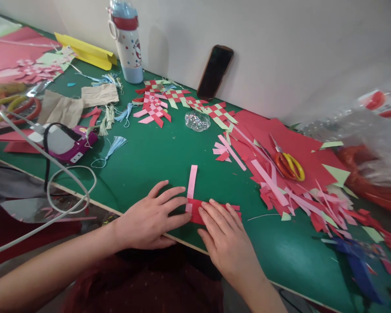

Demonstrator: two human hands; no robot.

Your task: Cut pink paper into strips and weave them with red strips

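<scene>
A pink paper strip (192,181) lies upright across a red paper strip (235,208) near the front edge of the green table (156,152). My left hand (151,217) lies flat with fingers stretched out, its fingertips pressing on the crossing of the two strips. My right hand (226,239) also lies flat, fingers spread over the red strip just right of the pink one. Most of the red strip is hidden under my fingers.
A heap of red, pink and green paper strips (280,187) with orange-yellow scissors (288,163) lies to the right. Woven paper pieces (156,108), a clear bead box (197,120), a phone (215,71), a bottle (127,41) and a glue gun (68,141) sit behind.
</scene>
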